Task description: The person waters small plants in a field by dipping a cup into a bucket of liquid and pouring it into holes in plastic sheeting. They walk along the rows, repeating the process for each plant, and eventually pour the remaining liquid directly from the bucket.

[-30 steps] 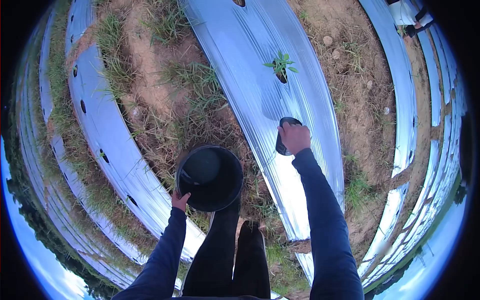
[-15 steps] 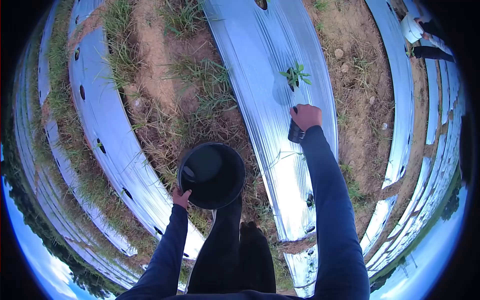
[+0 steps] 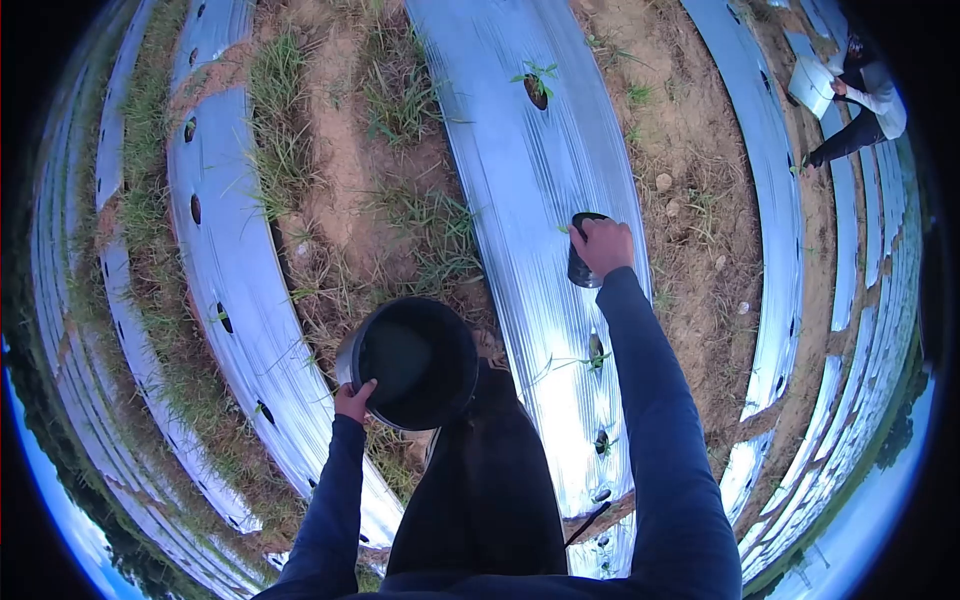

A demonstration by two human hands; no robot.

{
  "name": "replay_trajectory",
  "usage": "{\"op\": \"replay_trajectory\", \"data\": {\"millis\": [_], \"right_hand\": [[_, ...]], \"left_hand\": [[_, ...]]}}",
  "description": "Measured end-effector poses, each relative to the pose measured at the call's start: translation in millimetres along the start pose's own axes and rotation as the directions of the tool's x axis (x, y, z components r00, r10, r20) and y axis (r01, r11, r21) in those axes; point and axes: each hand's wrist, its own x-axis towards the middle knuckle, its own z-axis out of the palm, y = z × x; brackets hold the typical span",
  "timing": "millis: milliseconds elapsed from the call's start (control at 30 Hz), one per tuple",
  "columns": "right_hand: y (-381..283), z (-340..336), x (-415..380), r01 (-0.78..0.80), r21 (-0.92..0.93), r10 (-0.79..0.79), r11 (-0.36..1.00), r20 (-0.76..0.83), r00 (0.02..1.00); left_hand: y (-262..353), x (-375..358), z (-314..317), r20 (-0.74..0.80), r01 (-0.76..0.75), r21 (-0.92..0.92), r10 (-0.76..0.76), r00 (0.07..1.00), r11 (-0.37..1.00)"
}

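Note:
My left hand grips the rim of a black bucket, thumb over the edge, beside my leg. The bucket's inside is dark, and I cannot make out how full it is. My right hand is wrapped around a small black cup over the silver plastic mulch. The cup's dark mouth faces up toward me. A bit of green leaf shows beside the cup; the rest is hidden. Farther up the strip, a green seedling stands at a planting hole.
More mulch strips with planting holes run on both sides. Between them lie bare soil and grass tufts. At upper right another person bends over with a white container. A seedling sits nearer my legs.
My view has moved forward along the strip, bringing the farther seedling into sight. The cup now covers most of the nearer plant's spot. The other person shows more fully.

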Motion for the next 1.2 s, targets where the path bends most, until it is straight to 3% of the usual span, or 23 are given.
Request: {"op": "replay_trajectory", "data": {"millis": [33, 133, 200, 333, 433, 533, 567, 767, 900, 967, 1200], "right_hand": [[-2, -9, 17, -0.02, -0.014, 0.02, 1.0, 0.03, 0.999], [-4, -30, 72, -0.052, 0.021, 0.051, 0.998, 0.039, 0.998], [1, -34, 114, -0.051, 0.026, 0.049, 0.998, 0.046, 0.998], [-2, -27, 195, -0.059, 0.043, 0.052, 0.997, 0.164, 0.985], [3, -8, 238, -0.066, 0.054, 0.053, 0.996, 0.225, 0.973], [4, 4, 282, -0.098, 0.041, 0.084, 0.994, 0.259, 0.962], [3, 5, 293, -0.116, 0.039, 0.1, 0.992, 0.289, 0.952], [4, 1, 323, -0.114, 0.034, 0.098, 0.993, 0.314, 0.944], [-7, -29, 327, -0.127, 0.023, 0.11, 0.992, 0.366, 0.924], [-14, -45, 324, -0.155, 0.03, 0.132, 0.987, 0.381, 0.915], [-58, -97, 274, -0.237, 0.214, 0.2, 0.948, 0.18, 0.963]], "left_hand": [[34, -19, -1, -0.025, 0.03, 0.016, -0.03, 0.999, 0.999], [116, -66, -2, -0.053, 0.111, -0.192, -0.123, 0.991, 0.975], [114, -55, -16, -0.125, 0.101, -0.28, -0.14, 0.982, 0.955], [165, -45, -24, -0.171, 0.071, -0.412, -0.153, 0.973, 0.908], [189, -23, -12, -0.186, -0.159, -0.108, 0.137, 0.973, 0.981], [239, 2, 2, -0.15, 0.088, -0.466, -0.176, 0.973, 0.881], [255, 7, 8, -0.126, 0.139, -0.478, -0.225, 0.966, 0.867], [311, 7, 40, -0.107, 0.141, -0.438, -0.207, 0.972, 0.888], [330, 14, 42, 0.037, 0.158, -0.319, -0.154, 0.987, 0.934], [345, 10, 52, 0.031, 0.143, -0.333, -0.141, 0.99, 0.932], [380, 36, 52, 0.199, 0.153, -0.22, -0.109, 0.974, 0.963]]}}
